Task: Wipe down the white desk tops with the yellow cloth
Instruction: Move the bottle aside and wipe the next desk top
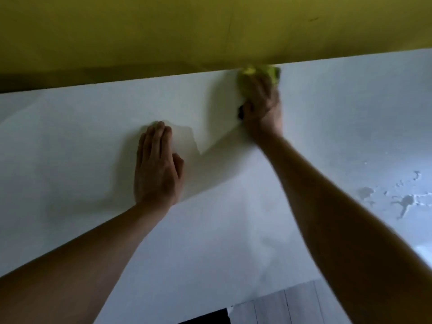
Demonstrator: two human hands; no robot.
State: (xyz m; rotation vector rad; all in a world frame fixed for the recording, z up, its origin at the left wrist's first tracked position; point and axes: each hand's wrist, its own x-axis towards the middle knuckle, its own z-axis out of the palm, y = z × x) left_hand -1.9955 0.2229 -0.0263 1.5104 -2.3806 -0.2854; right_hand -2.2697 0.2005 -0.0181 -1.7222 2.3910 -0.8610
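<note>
1. Head view: your right grip (pixel 260 101) bunches the yellow cloth (pixel 259 73) under curled fingers, pressing it on the counter (pixel 93 127) at the far edge.
2. Your left grip (pixel 156 167) rests flat, fingers straight, nearer you and left of the cloth.
3. Progress: water droplets (pixel 406 199) right of the right grip remain unwiped.
4. Count: one cloth, one counter visible.

The crumpled soft cloth (pixel 258 74) is bright yellow-green, the smooth flat desk top (pixel 93 127) is plain white with greyish wet blotches (pixel 406 202) at its right, the upright partition panel (pixel 163 31) behind is mustard yellow, and the plank floor (pixel 280 307) is pale grey.
</note>
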